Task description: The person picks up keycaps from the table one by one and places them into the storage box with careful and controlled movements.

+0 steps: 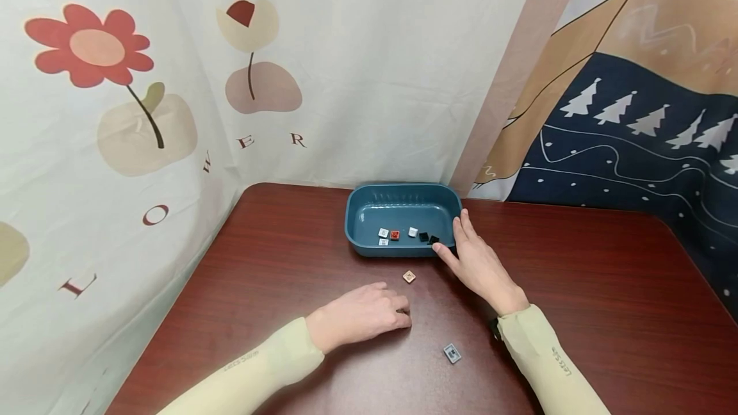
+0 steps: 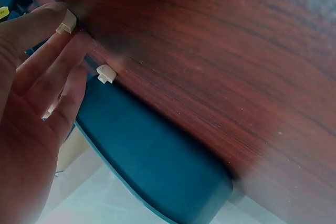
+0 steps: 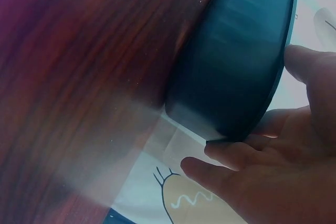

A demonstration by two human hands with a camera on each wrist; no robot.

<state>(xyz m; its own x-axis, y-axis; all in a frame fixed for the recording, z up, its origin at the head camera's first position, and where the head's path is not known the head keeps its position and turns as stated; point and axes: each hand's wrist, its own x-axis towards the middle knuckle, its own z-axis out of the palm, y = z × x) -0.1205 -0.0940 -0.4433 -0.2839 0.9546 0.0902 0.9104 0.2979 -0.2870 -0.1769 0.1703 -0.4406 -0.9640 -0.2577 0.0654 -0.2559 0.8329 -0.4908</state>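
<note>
My left hand (image 1: 369, 312) is low over the table, left of the middle. In the left wrist view its thumb and fingertips pinch a beige keycap (image 2: 67, 22), which the hand hides in the head view. Another beige keycap (image 1: 409, 276) lies on the table between this hand and a blue plastic bin (image 1: 398, 252). Several keycaps, white, black and one red (image 1: 394, 235), lie along the bin's near side. My right hand (image 1: 481, 268) holds the bin's near right corner, thumb at the near rim and fingers along the end wall.
A grey keycap (image 1: 452, 353) lies on the reddish-brown wooden table (image 1: 611, 300), between the two forearms. Behind the table's far edge hangs a printed curtain (image 1: 369, 82), with the bin close in front of it. A dark patterned cloth (image 1: 634, 146) hangs at the right.
</note>
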